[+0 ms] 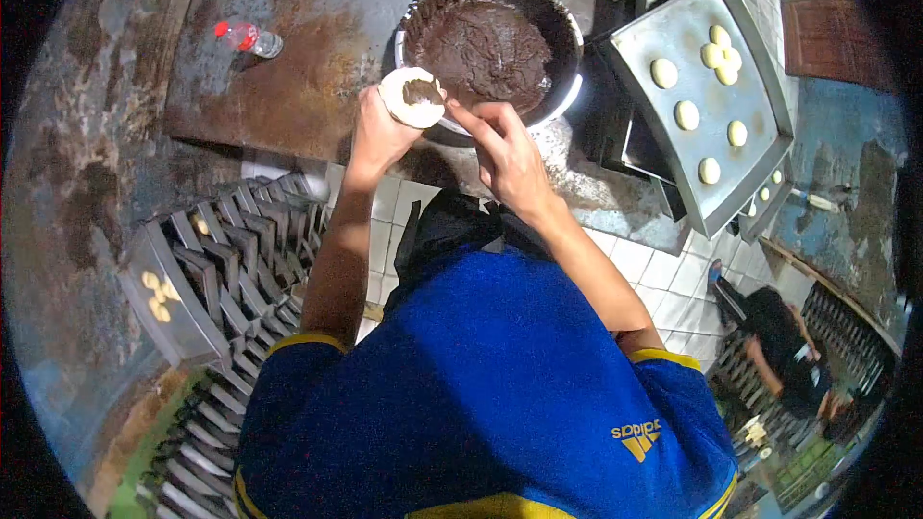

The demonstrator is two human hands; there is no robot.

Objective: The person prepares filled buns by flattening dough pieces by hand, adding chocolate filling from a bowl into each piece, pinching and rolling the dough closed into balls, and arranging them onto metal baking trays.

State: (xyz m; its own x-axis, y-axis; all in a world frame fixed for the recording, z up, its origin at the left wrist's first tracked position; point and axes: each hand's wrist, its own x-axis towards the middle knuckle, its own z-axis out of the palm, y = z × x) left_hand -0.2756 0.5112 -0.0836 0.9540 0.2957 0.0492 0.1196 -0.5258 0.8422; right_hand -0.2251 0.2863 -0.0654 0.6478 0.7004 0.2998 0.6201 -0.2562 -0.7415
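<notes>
My left hand [382, 137] holds a round, flattened piece of dough [415, 116] near the front rim of a large metal bowl [571, 108]. A dab of dark brown filling [421, 92] lies on the middle of the dough. Close to the dough's right edge is my right hand [511, 156], with its fingers curled and the fingertips near the filling. Whatever it may grip is too small to make out. Thick brown filling [495, 53] fills the bowl and is smeared up its inner wall.
A metal baking tray [663, 43] with several dough balls [686, 115] rests on stacked trays at right. On the worktable [288, 101] lies a red-capped plastic bottle [252, 39]. Many stacked trays [240, 231] stand at lower left. Another person [784, 346] is at lower right.
</notes>
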